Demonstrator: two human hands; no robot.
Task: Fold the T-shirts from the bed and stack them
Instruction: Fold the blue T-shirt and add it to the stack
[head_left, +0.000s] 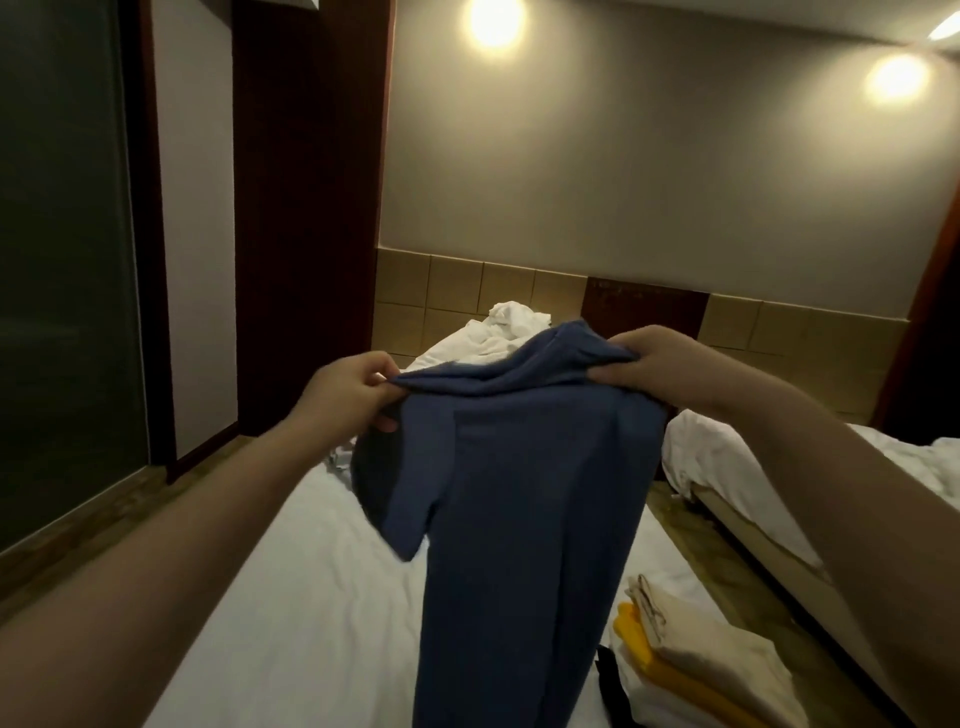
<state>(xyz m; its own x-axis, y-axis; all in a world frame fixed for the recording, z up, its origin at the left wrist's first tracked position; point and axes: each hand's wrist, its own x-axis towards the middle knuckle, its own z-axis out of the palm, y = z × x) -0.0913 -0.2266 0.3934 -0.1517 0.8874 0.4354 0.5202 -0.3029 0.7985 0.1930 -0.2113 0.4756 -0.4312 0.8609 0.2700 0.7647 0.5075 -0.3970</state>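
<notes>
A blue T-shirt (524, 499) hangs in the air over the white bed (291, 597), folded lengthwise with one sleeve dangling on the left. My left hand (345, 392) pinches its upper left corner. My right hand (660, 366) grips the upper right corner near the collar. At the lower right of the bed lies a stack of folded shirts (696, 654): a cream one on top, a yellow one under it, something black at its left edge.
Crumpled white bedding (498, 332) lies at the head of the bed by the tiled headboard wall. A second bed (737, 467) stands to the right across a narrow floor gap. Dark wooden panels and a glass partition (62, 291) stand on the left.
</notes>
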